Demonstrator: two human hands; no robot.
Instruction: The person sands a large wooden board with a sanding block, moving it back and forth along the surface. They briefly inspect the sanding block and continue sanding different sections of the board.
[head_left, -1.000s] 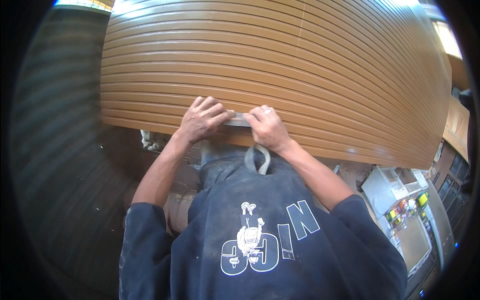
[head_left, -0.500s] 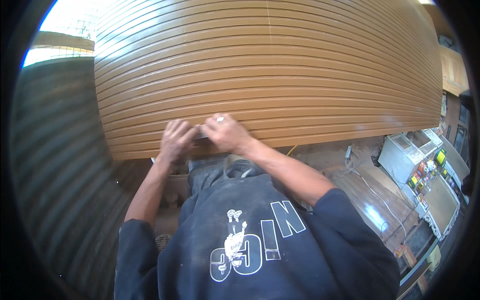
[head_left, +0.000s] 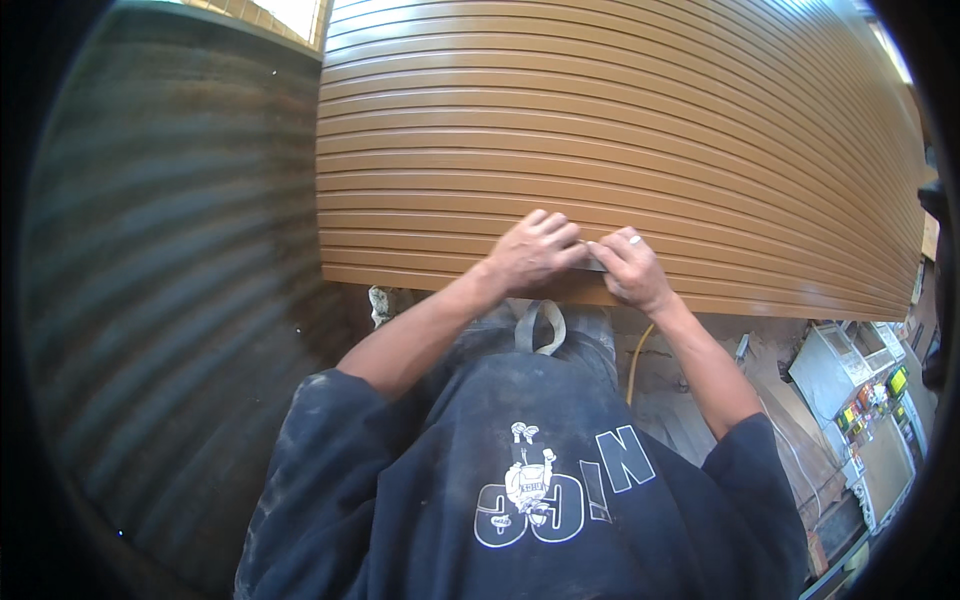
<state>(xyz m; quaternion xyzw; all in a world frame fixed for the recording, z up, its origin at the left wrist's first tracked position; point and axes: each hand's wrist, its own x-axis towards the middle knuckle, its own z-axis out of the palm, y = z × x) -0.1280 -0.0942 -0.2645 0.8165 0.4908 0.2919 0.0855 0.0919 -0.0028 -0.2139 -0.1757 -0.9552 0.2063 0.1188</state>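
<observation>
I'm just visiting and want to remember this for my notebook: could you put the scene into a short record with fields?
Left hand: grips the left end of a thin pale strip
Right hand: grips its right end; wears a ring
Strip material: cannot tell
At the hands: near edge of a brown grooved panel
Right side: yellow cable, white cabinet
Clothing: dark printed shirt

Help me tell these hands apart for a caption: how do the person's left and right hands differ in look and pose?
The right hand has a pale band, perhaps a ring, on a finger; the left hand shows none. The left hand's forearm slants up rightward, while the right hand's slants up leftward. Both hands, fingers curled, grip a pale strip by the lower edge of the brown panel.
</observation>
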